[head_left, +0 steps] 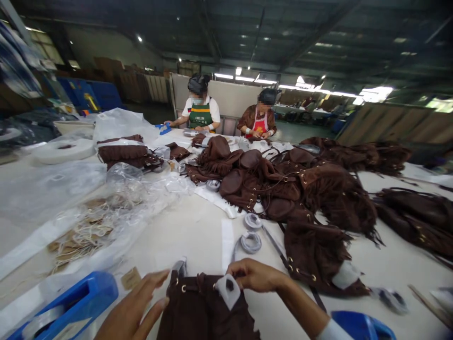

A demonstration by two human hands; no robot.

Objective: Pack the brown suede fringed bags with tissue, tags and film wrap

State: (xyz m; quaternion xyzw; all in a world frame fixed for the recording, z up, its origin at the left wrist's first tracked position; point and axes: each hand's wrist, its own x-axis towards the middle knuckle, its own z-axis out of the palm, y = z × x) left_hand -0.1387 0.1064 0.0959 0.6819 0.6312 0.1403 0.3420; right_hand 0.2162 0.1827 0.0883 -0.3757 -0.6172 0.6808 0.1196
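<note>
A dark brown fabric bag (198, 311) with metal eyelets along its top lies at the front edge of my view, its lower part cut off. My left hand (136, 307) is beside the bag's left edge, fingers stretched and apart; contact is unclear. My right hand (256, 275) is closed at the bag's upper right corner, pinching a small white wrapping piece (226, 293) with a dark spot in its middle. A grey plastic-wrapped strap (180, 268) sticks up at the top left corner. Just beyond lie coiled wrapped straps (250, 242).
Many brown fringed bags (300, 184) are heaped across the table. Blue tape dispensers (76, 307) stand at front left and front right (361, 326). Tags with strings (85, 231) lie on clear plastic at left. Two co-workers (201, 111) are across the table.
</note>
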